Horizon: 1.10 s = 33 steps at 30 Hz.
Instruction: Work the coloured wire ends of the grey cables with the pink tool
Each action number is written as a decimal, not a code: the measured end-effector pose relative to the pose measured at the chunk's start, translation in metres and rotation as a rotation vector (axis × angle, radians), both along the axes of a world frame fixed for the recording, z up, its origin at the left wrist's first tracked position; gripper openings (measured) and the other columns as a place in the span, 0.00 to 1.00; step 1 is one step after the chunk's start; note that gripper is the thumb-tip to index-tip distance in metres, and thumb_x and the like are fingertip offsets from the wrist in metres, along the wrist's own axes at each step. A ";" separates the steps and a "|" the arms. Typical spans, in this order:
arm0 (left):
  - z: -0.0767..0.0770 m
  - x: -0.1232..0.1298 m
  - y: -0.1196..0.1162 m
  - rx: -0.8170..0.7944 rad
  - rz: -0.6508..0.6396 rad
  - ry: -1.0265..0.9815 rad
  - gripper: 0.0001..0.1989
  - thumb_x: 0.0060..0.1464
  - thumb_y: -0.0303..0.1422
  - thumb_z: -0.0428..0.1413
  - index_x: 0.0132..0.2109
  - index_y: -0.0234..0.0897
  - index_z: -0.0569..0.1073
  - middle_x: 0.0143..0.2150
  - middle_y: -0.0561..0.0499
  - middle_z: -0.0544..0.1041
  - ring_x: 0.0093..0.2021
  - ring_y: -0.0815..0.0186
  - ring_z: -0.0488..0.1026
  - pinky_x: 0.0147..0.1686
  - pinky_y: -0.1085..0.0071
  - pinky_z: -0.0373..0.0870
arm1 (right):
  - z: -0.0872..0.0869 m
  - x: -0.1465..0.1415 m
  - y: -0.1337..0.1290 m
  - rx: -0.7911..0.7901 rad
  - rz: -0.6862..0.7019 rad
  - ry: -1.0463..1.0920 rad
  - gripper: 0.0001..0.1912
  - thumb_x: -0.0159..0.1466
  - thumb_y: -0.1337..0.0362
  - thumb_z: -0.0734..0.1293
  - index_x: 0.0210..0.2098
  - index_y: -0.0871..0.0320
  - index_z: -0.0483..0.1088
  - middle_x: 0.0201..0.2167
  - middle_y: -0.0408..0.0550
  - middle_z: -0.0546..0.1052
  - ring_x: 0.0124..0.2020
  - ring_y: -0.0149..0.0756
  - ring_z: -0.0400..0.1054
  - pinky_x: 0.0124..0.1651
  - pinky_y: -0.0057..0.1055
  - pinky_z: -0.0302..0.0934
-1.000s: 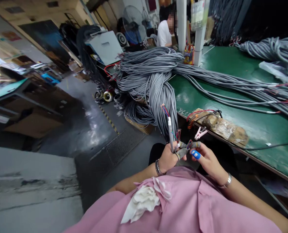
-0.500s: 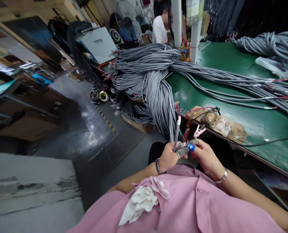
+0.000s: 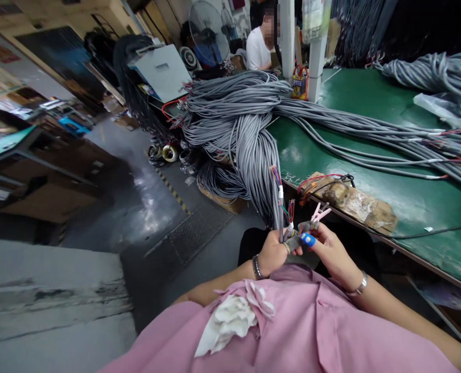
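Note:
My left hand (image 3: 274, 252) is closed around grey cables (image 3: 280, 212) that point upward, with coloured wires fanning out past their white-wrapped ends. Grey covers sit on some of my fingertips. Right beside it, my right hand (image 3: 333, 256) pinches at thin reddish wires (image 3: 301, 230) close to the left thumb; the fingers partly hide the exact grip. Blue tape wraps the right thumb. Just beyond the right fingers is a pink clip (image 3: 319, 212); what it is fastened to is unclear.
A large heap of grey cables (image 3: 254, 129) hangs over the end of the green bench (image 3: 370, 83). Near the bench edge lies a tape-covered wooden block (image 3: 364, 204) with a black cord. A person in a white shirt (image 3: 257, 49) sits behind the posts.
The cable ends in my left hand have shifted slightly left, and a second bunch of coloured wires now stands up beside them. The right fingertips have drawn a little apart from the left hand.

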State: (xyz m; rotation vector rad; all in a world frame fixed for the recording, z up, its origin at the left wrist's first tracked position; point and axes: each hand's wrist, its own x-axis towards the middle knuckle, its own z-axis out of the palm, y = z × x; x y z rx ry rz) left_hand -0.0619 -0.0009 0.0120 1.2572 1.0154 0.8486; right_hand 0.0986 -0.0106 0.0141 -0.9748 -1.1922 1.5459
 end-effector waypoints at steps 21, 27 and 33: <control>-0.004 0.006 0.002 -0.012 0.093 -0.016 0.18 0.54 0.43 0.56 0.28 0.31 0.76 0.26 0.46 0.77 0.24 0.71 0.68 0.25 0.75 0.63 | -0.017 0.003 0.003 -0.101 -0.227 0.035 0.13 0.56 0.56 0.72 0.27 0.58 0.68 0.22 0.40 0.67 0.24 0.28 0.55 0.28 0.27 0.51; -0.006 0.008 0.001 -0.015 0.158 -0.065 0.17 0.54 0.42 0.56 0.29 0.31 0.76 0.26 0.47 0.76 0.23 0.71 0.69 0.25 0.75 0.63 | -0.018 0.002 0.000 -0.090 -0.231 0.019 0.12 0.56 0.57 0.72 0.27 0.58 0.69 0.23 0.40 0.68 0.25 0.29 0.57 0.29 0.27 0.53; -0.009 0.005 0.002 -0.015 0.160 -0.057 0.18 0.54 0.43 0.56 0.27 0.31 0.75 0.22 0.49 0.74 0.22 0.72 0.66 0.24 0.75 0.61 | -0.022 0.005 -0.003 -0.111 -0.216 0.013 0.11 0.56 0.59 0.72 0.26 0.58 0.69 0.22 0.39 0.67 0.24 0.28 0.57 0.28 0.27 0.53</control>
